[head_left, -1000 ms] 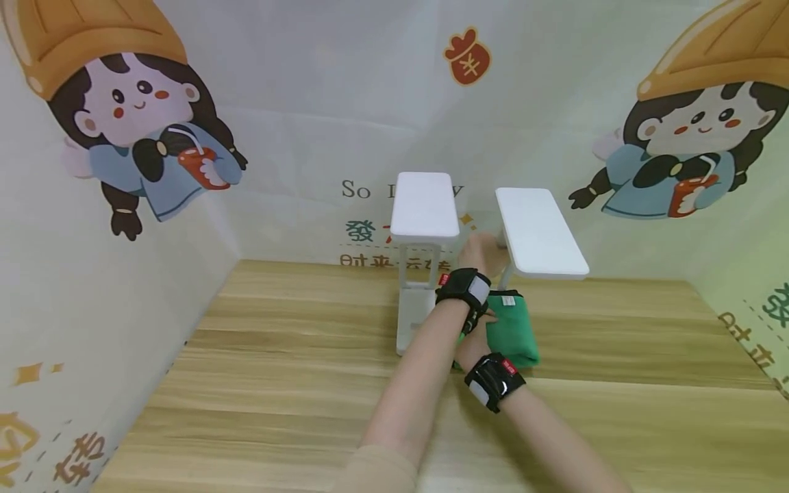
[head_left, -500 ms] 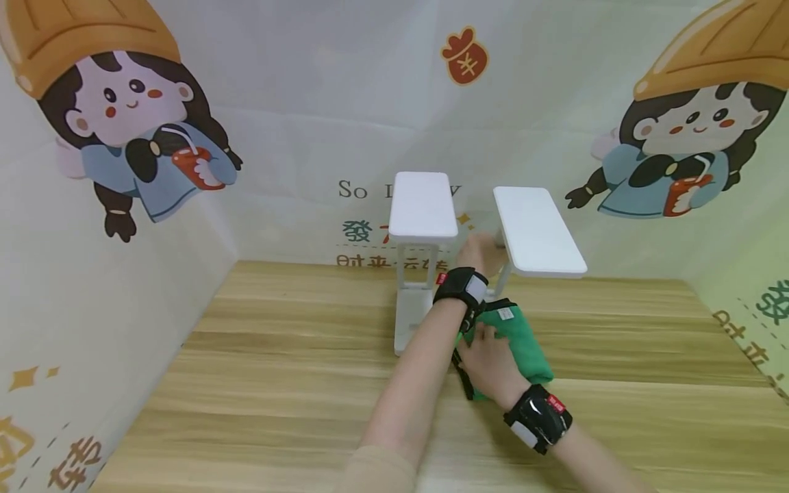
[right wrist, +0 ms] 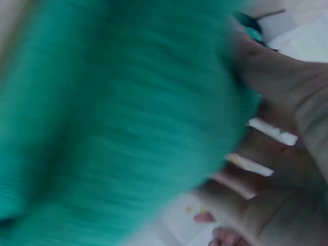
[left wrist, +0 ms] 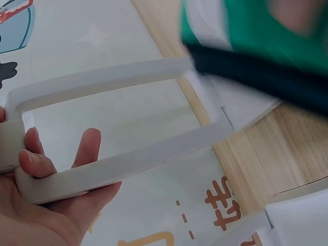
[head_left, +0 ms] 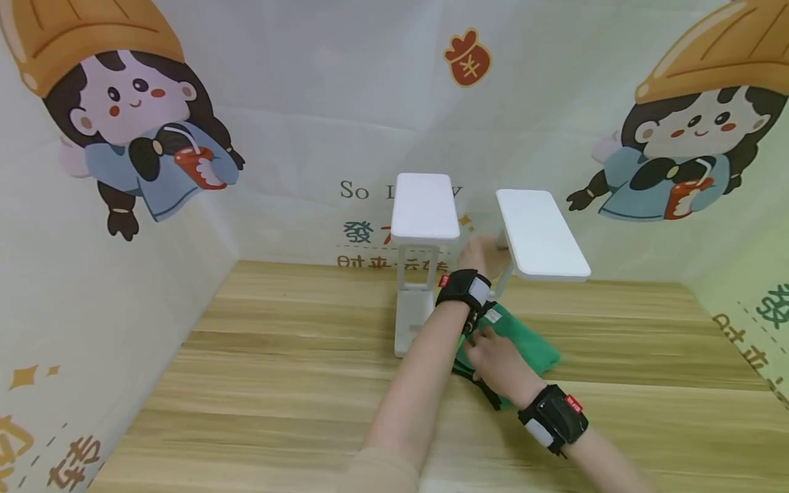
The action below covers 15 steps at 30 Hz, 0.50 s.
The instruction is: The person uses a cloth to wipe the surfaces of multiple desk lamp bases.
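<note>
A white folding phone stand (head_left: 544,234) with a tilted top plate stands at the right. My left hand (head_left: 483,255) holds it by its support behind the plate. In the left wrist view the fingers of the left hand (left wrist: 61,210) curl round one end of the stand's open frame (left wrist: 107,84). My right hand (head_left: 502,366) grips a folded green cloth (head_left: 535,348) with black edging and a small white label, below the stand. In the right wrist view the blurred cloth (right wrist: 118,128) fills much of the picture, with the thumb over its edge.
A second white phone stand (head_left: 424,209) rises just left of my left forearm, which crosses in front of its base. The wooden table (head_left: 277,383) meets a printed backdrop (head_left: 296,150) behind and at both sides.
My right hand has moved right and towards me, bringing the cloth out from beneath the stand and turning it aslant. My left hand keeps its hold on the stand.
</note>
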Available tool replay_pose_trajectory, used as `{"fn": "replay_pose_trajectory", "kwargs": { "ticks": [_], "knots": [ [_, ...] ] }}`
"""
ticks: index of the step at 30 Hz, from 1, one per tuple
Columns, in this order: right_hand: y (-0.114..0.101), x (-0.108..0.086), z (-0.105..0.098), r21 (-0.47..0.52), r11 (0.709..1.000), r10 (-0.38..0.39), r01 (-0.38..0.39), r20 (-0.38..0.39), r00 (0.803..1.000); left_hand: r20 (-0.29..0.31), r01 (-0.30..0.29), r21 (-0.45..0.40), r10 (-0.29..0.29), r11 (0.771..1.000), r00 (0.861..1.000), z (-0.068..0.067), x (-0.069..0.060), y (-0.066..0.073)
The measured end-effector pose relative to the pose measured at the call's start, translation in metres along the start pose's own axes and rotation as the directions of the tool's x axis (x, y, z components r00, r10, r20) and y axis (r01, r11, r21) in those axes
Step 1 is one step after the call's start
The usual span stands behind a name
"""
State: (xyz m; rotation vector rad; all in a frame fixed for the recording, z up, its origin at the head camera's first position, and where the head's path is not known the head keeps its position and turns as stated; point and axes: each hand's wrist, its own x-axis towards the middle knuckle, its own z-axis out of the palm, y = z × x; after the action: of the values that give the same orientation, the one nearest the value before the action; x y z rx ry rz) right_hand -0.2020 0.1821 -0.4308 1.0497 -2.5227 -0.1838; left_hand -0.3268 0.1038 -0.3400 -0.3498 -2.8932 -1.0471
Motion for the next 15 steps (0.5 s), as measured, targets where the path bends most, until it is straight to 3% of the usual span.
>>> {"fn": "replay_pose_trajectory", "kwargs": {
  "ticks": [2,4,7,10,15],
  "knots": [
    [-0.002,0.002,0.001,0.030,0.998,-0.058,0.059,-0.036,0.998,0.007,0.000,-0.015,0.001,1.000,1.000,-0.001,0.000,-0.002],
    [-0.003,0.002,0.000,0.090,0.994,-0.067,0.067,0.000,0.998,0.010,0.002,-0.038,-0.002,0.999,1.000,-0.002,0.000,-0.005],
    [0.005,-0.003,-0.008,0.188,0.980,0.037,-0.065,0.152,0.988,0.014,0.006,-0.054,-0.005,0.999,1.000,-0.004,0.000,-0.004],
    [0.019,-0.008,-0.015,0.241,0.944,0.150,-0.225,0.294,0.944,0.021,0.010,-0.048,-0.009,0.999,1.000,-0.005,0.001,-0.004],
    [0.044,-0.008,-0.024,0.392,0.868,0.156,-0.304,0.366,0.917,0.034,0.008,-0.026,-0.007,1.000,0.999,-0.004,0.000,-0.003]
  ]
}}
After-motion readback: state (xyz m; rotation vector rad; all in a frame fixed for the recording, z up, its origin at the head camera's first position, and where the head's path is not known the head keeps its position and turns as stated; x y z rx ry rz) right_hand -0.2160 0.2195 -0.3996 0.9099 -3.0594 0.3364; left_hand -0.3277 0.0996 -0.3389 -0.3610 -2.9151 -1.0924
